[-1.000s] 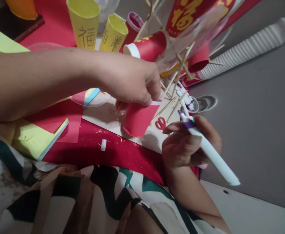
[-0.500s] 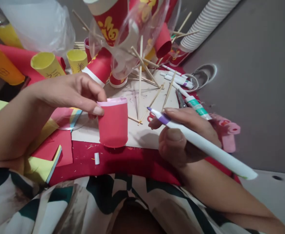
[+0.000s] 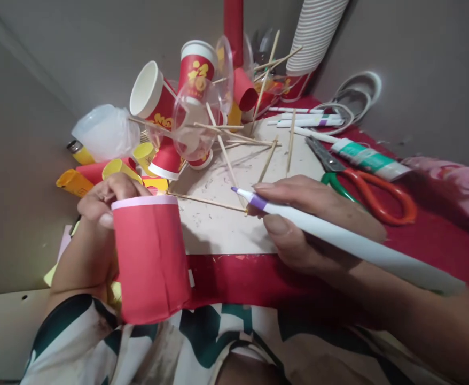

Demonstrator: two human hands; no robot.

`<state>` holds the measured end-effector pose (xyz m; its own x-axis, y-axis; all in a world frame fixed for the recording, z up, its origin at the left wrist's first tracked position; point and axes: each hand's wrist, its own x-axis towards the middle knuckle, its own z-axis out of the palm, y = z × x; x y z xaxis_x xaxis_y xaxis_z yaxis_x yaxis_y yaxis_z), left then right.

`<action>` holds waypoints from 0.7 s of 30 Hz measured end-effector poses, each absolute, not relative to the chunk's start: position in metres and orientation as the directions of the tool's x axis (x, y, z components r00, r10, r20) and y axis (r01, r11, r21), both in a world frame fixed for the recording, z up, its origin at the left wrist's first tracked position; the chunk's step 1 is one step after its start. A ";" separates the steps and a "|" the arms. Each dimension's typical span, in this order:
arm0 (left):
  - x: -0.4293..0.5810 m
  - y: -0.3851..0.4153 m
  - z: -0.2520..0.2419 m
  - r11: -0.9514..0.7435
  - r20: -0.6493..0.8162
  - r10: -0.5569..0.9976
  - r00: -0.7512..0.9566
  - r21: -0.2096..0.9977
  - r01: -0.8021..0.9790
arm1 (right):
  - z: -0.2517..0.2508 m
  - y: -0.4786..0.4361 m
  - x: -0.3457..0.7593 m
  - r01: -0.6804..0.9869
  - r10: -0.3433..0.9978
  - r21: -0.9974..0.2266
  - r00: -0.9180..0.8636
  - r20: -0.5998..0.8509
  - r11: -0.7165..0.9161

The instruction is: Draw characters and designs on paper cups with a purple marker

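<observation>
My left hand (image 3: 110, 198) grips the rim of a red paper cylinder (image 3: 150, 256), some fingers hidden behind or inside it. A pale pink band runs round its top, and a seam shows down the side facing me. My right hand (image 3: 318, 224) is closed round a white marker pen (image 3: 322, 227) with a purple band. Its purple tip is uncovered and points left, apart from the cylinder. Thin wooden sticks (image 3: 214, 203) lie joined on a pale board (image 3: 222, 235) beyond my hands. A small white piece (image 3: 191, 278) rests on the red cloth beside the cylinder.
Orange-and-green-handled scissors (image 3: 350, 176) and a white-green tube (image 3: 370, 159) lie at the right. Red paper cups (image 3: 197, 69), clear plastic pieces and yellow paper cylinders (image 3: 118, 170) crowd the back. A stack of white cups (image 3: 318, 37) leans at the wall; several markers (image 3: 310, 122) lie below it.
My left hand has brought the red cylinder nearer and lower left, with its seam now facing me. The pen stays in my right hand. The view has shifted, showing the scissors more fully.
</observation>
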<state>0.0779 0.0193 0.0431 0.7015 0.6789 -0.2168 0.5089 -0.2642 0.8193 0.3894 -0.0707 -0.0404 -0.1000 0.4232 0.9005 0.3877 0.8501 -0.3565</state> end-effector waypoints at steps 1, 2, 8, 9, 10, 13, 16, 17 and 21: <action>0.083 0.016 0.044 -0.213 -0.240 0.627 0.741 0.863 0.459 | -0.041 -0.072 0.390 0.393 0.452 -0.386 -0.089 0.887 0.835; 0.089 0.012 0.044 -0.148 -0.258 0.593 0.763 0.896 0.418 | -0.041 -0.073 0.391 0.399 0.482 -0.417 -0.075 0.873 0.817; 0.127 -0.008 0.028 -0.026 -0.398 0.667 0.630 0.833 0.553 | -0.043 -0.070 0.387 0.436 0.481 -0.391 -0.113 0.869 0.811; 0.130 -0.009 0.025 -0.053 -0.391 0.655 0.647 0.830 0.555 | -0.044 -0.069 0.384 0.429 0.468 -0.383 -0.109 0.877 0.818; 0.132 -0.010 0.024 -0.089 -0.377 0.642 0.668 0.829 0.553 | -0.046 -0.068 0.381 0.417 0.459 -0.382 -0.099 0.883 0.825; 0.131 -0.010 0.023 -0.209 -0.308 0.607 0.732 0.827 0.522 | -0.052 -0.069 0.373 0.371 0.482 -0.425 -0.072 0.873 0.826; 0.128 -0.010 0.027 -0.300 -0.247 0.562 0.790 0.829 0.472 | -0.055 -0.077 0.369 0.337 0.585 -0.533 -0.068 0.808 0.776; 0.128 -0.010 0.028 -0.324 -0.235 0.543 0.806 0.827 0.459 | -0.056 -0.081 0.369 0.320 0.618 -0.566 -0.084 0.782 0.759; 0.128 -0.010 0.026 -0.374 -0.249 0.491 0.835 0.805 0.460 | -0.055 -0.093 0.367 0.233 0.685 -0.647 -0.165 0.709 0.726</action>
<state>0.1280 -0.0103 0.0265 0.8349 0.4908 -0.2493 0.4605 -0.3745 0.8048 0.3670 -0.0928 -0.0554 -0.1654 0.6850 0.7095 0.2326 0.7262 -0.6469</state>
